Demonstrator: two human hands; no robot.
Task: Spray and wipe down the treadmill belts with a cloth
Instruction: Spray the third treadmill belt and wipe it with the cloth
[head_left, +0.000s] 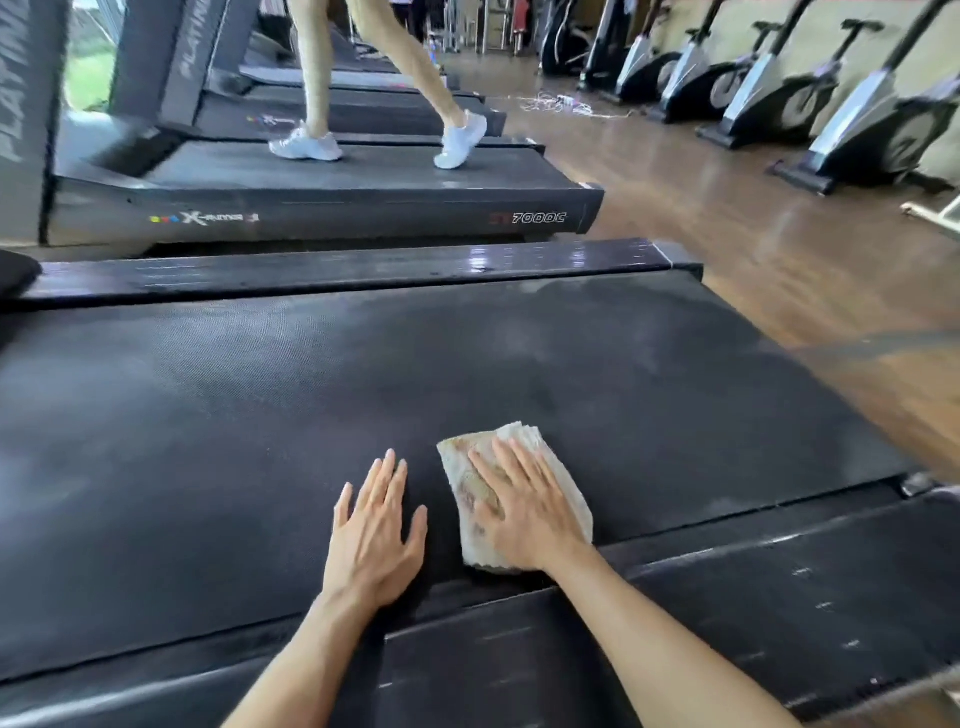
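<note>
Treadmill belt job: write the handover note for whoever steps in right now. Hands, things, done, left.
Right hand: flat, fingers straight, pressing the folded cloth onto the near treadmill belt, close to the near side rail.
Left hand: flat on the bare belt beside the cloth, holding nothing.
Spray bottle: not in view.
Done: cannot tell how much is wiped; lighter hazy patches show toward the belt's far right.
Left: probably wipe across the rest of this belt. A person's white shoes are on the next treadmill, so that belt likely has to wait.

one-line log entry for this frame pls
stage: wiping | right hand: flat on cloth | left hand: flat on belt | spray bottle: not visible
</note>
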